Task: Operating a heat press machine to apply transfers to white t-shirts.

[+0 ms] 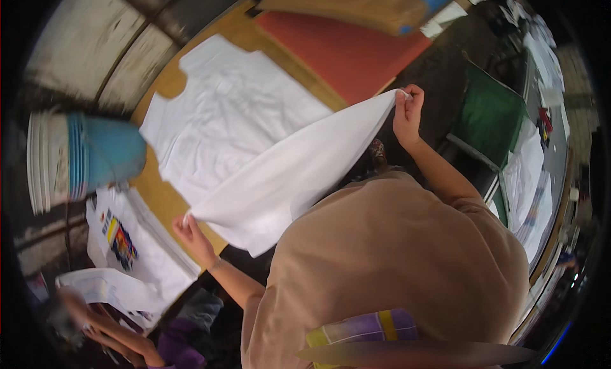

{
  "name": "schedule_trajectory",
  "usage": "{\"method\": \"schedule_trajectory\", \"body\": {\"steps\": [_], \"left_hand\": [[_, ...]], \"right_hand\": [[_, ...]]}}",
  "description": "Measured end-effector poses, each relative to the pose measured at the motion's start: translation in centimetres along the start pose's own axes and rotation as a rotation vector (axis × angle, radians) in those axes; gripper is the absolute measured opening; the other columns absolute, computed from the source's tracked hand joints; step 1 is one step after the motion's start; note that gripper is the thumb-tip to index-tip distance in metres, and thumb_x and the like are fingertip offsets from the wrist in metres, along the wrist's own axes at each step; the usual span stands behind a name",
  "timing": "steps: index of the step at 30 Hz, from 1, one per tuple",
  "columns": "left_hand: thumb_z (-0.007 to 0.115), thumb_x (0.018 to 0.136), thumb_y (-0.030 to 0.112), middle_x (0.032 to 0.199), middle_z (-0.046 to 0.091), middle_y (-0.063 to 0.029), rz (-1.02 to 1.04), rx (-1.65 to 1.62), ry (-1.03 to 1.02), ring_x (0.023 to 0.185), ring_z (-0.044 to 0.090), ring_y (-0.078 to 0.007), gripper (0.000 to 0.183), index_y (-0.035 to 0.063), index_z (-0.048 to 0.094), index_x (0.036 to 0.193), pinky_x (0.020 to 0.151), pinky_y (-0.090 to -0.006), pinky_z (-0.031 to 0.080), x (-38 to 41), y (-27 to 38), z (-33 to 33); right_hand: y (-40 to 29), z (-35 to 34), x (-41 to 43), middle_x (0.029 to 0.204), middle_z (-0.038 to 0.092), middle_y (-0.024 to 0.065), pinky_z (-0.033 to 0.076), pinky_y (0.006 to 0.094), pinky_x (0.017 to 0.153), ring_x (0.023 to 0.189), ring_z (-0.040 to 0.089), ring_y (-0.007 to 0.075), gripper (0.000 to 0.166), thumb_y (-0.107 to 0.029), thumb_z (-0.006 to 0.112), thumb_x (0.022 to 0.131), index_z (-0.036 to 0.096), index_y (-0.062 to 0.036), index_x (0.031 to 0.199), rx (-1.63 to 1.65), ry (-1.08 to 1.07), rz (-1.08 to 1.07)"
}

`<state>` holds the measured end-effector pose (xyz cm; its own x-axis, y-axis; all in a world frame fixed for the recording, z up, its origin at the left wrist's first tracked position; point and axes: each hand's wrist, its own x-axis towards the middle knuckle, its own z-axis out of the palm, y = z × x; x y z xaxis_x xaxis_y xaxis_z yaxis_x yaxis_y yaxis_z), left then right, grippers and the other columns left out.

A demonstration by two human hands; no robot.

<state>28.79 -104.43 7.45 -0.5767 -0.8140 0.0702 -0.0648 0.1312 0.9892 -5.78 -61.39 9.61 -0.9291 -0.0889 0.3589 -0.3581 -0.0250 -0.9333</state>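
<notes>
White fabric pieces cut in a garment shape [238, 106] lie spread on a tan table [148, 171]. Between my two hands a white cloth edge is stretched, its panel lifted and slanting across the near part of the pile. My left hand [193, 235] pinches one corner near the table's left side. At the other end, my right hand [408, 115] pinches the opposite corner, raised beyond the table's near right edge. Part of the cloth hangs down towards my body.
Stacked buckets [107, 152] stand at left. Printed white fabric [157, 249] is piled at lower left, beside a co-worker's arm [119, 333]. A red board [343, 54] and a brown package [343, 4] lie at the top. A green panel [489, 116] stands at right.
</notes>
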Motion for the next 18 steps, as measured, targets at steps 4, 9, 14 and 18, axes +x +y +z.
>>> {"method": "schedule_trajectory", "body": {"steps": [4, 9, 14, 18], "left_hand": [[0.051, 0.092, 0.008, 0.080, 0.054, -0.0018, 0.026, -0.142, 0.172, 0.073, 0.048, -0.0078, 0.033, 0.0098, 0.036, 0.121, 0.068, -0.0225, 0.039, -7.4, 6.4, 10.7], [0.052, 0.092, 0.008, 0.077, 0.054, -0.0015, 0.105, -0.185, 0.299, 0.071, 0.045, -0.0072, 0.034, 0.0094, 0.036, 0.121, 0.065, -0.0209, 0.037, -11.1, 7.7, 27.1], [0.047, 0.092, 0.003, 0.094, 0.052, -0.0073, 0.174, 0.048, 0.341, 0.077, 0.048, -0.0101, 0.018, 0.0041, 0.041, 0.109, 0.071, -0.0229, 0.042, -16.6, 7.0, 36.0], [0.045, 0.092, 0.002, 0.094, 0.050, -0.0074, 0.267, 0.132, 0.413, 0.084, 0.049, -0.0124, 0.012, 0.0033, 0.041, 0.103, 0.077, -0.0245, 0.042, -18.2, 7.6, 39.6]], "right_hand": [[1.0, -8.3, 5.2, 0.090, 0.044, 0.0016, 0.036, 0.0184, 0.065, 0.073, 0.042, 0.0046, 0.017, -0.008, 0.046, 0.095, 0.035, -0.0064, 0.108, -0.103, 0.201, -0.080], [3.9, -20.5, 13.2, 0.093, 0.044, 0.0028, 0.035, 0.0190, 0.067, 0.075, 0.042, 0.0057, 0.020, -0.010, 0.047, 0.095, 0.034, -0.0051, 0.108, -0.106, 0.274, -0.199], [8.4, -27.3, 19.3, 0.088, 0.046, 0.0056, 0.036, 0.0200, 0.065, 0.073, 0.043, 0.0077, 0.022, -0.009, 0.046, 0.095, 0.031, -0.0048, 0.109, -0.142, 0.209, -0.201], [9.8, -29.6, 23.8, 0.088, 0.047, 0.0067, 0.037, 0.0214, 0.062, 0.073, 0.045, 0.0091, 0.022, -0.008, 0.047, 0.094, 0.031, -0.0044, 0.109, -0.210, 0.122, -0.262]]}}
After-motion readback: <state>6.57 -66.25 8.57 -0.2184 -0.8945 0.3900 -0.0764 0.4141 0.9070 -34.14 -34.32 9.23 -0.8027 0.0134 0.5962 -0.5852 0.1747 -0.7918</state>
